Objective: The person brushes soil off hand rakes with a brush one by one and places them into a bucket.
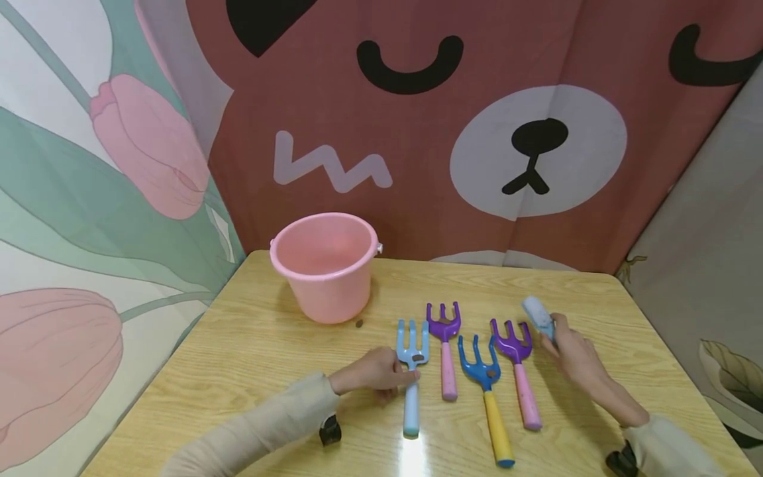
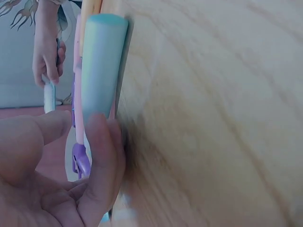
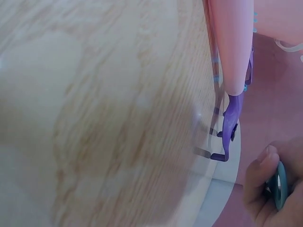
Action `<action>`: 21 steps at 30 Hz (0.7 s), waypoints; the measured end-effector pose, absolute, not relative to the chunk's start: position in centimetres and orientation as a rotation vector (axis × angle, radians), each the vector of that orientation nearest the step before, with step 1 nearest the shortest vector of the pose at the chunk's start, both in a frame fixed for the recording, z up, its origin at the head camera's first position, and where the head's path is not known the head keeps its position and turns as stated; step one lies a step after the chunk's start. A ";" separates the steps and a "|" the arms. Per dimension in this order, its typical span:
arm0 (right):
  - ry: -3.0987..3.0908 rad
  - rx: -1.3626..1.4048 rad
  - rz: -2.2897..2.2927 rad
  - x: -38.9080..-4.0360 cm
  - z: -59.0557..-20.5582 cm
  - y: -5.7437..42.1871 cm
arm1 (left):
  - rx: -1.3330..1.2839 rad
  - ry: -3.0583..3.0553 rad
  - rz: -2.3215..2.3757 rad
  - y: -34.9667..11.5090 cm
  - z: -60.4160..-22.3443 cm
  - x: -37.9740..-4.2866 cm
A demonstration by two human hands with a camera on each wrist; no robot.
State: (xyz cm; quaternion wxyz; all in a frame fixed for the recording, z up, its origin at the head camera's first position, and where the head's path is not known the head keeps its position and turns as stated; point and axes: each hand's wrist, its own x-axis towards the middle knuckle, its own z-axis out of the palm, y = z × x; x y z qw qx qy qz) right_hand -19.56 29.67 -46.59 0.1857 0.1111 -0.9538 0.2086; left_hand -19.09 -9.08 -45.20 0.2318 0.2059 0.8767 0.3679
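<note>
A light blue toy garden fork [image 1: 411,414] lies on the table with its tines pointing away. My left hand [image 1: 377,372] is at its neck, the thumb crossing over it from above. In the left wrist view, the fingertips [image 2: 100,137] are right at the side of the handle [image 2: 102,61], while the thumb stays apart above it. At the right, my right hand [image 1: 575,354] holds a light blue tool [image 1: 538,313] above the table, its pale rounded end sticking out forward. The right wrist view shows a teal edge with a hole [image 3: 281,189] between the curled fingers; the rest is hidden.
Right of the light blue fork lie a purple fork with pink handle [image 1: 448,371], a blue fork with yellow handle [image 1: 497,427] and another purple-and-pink fork [image 1: 527,397]. A pink bucket [image 1: 334,298] stands at the back left of the wooden table [image 1: 256,358]. A printed bear curtain [image 1: 429,146] hangs behind.
</note>
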 end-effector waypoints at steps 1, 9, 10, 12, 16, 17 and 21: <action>-2.689 0.315 0.589 -19.5 -46.6 29.6 | 0.555 2.391 1.020 -9.1 -45.2 -19.0; -2.684 0.338 0.592 -19.6 -46.3 29.3 | 0.501 2.387 1.046 -8.5 -45.4 -18.6; -2.684 0.341 0.594 -19.6 -46.3 29.3 | 0.493 2.388 1.046 -8.4 -45.4 -18.5; -2.692 0.340 0.601 -19.6 -46.2 29.2 | 0.487 2.391 1.049 -8.3 -45.5 -18.5; -2.724 0.330 0.616 -19.5 -46.0 28.9 | 0.515 2.400 1.059 -8.3 -45.7 -18.4; -2.730 0.328 0.618 -19.5 -46.0 28.9 | 0.522 2.404 1.063 -8.3 -45.7 -18.3; -2.741 0.335 0.618 -19.4 -46.0 28.8 | 0.537 2.412 1.080 -8.4 -45.8 -18.3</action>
